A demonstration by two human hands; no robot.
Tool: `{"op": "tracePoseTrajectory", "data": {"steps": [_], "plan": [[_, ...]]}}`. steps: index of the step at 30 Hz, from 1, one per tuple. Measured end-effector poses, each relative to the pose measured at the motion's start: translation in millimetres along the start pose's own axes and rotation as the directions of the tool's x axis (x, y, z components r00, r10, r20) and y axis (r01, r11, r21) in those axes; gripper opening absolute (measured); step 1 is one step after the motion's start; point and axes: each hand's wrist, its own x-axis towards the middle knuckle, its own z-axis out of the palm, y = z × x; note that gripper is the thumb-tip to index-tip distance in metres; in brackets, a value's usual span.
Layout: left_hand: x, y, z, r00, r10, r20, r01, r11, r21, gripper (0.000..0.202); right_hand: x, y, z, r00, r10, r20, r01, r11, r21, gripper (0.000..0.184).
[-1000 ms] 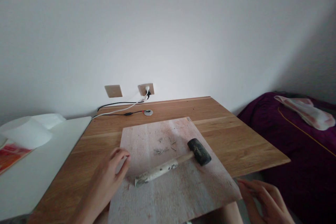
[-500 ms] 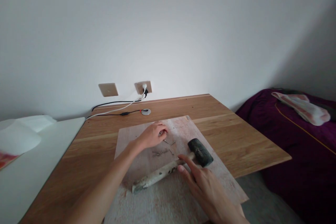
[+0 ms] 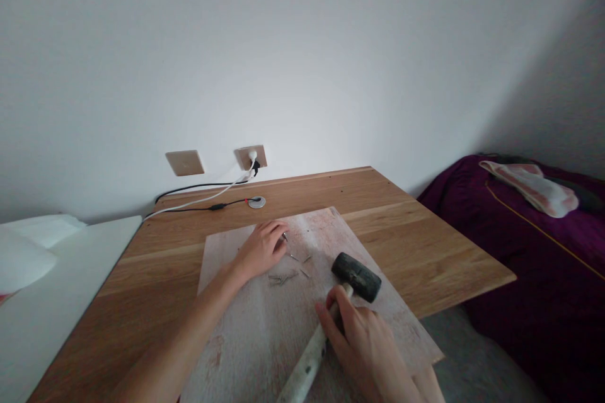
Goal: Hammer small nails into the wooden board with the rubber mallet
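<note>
My right hand [image 3: 362, 340] is closed around the pale, worn handle of a rubber mallet [image 3: 357, 276], just below its black head. The handle slants toward me, and its end runs out of view at the bottom. Toward the far side of a pale wooden board [image 3: 265, 352], my left hand [image 3: 265, 247] is closed with a nail [image 3: 284, 237] between its fingertips. Only the shiny end of that nail shows. Right of the left hand and in front of it, several loose nails [image 3: 282, 278] lie on the board, some in a small pile.
The board rests on a wooden tabletop [image 3: 425, 252]. Cables [image 3: 203, 203] run at the back left from a wall socket [image 3: 251, 157]. A white surface [image 3: 89, 264] adjoins on the left. To the right is a purple cover [image 3: 510, 252] with a cloth [image 3: 532, 189] on it.
My right hand has wrapped round the mallet's handle, and the handle's end has swung toward me. My left hand has turned slightly, and the nail in its fingertips now shows.
</note>
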Motion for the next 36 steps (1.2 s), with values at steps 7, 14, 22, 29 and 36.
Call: {"op": "tracePoseTrajectory", "data": {"steps": [7,14,22,29,36], "plan": [[-29.5,-3.5,-16.9,1.0,-0.008,-0.013,0.008,1.0,-0.005,0.033,-7.5,-22.7,7.8,0.998,-0.06,0.001,0.06,0.997,-0.051,0.032],[-49.5,-10.0,-30.8,0.998,-0.06,-0.001,0.06,0.998,0.014,0.025,-17.1,-40.0,14.2,0.994,-0.104,-0.016,0.104,0.994,-0.032,0.027],[-48.4,-11.2,-33.0,0.994,-0.101,-0.038,0.099,0.994,-0.048,0.008,-15.9,-42.3,8.8,0.995,-0.095,-0.001,0.095,0.995,0.006,0.03],[-48.8,-17.2,-29.2,0.995,-0.09,-0.054,0.087,0.995,-0.041,0.008,-14.1,-40.7,5.1,0.995,-0.101,0.023,0.099,0.992,0.075,0.027],[-47.5,-23.7,-23.9,0.994,-0.084,-0.073,0.079,0.994,-0.074,0.011,-12.4,-38.8,1.2,0.994,-0.097,0.048,0.09,0.987,0.132,0.027]]}}
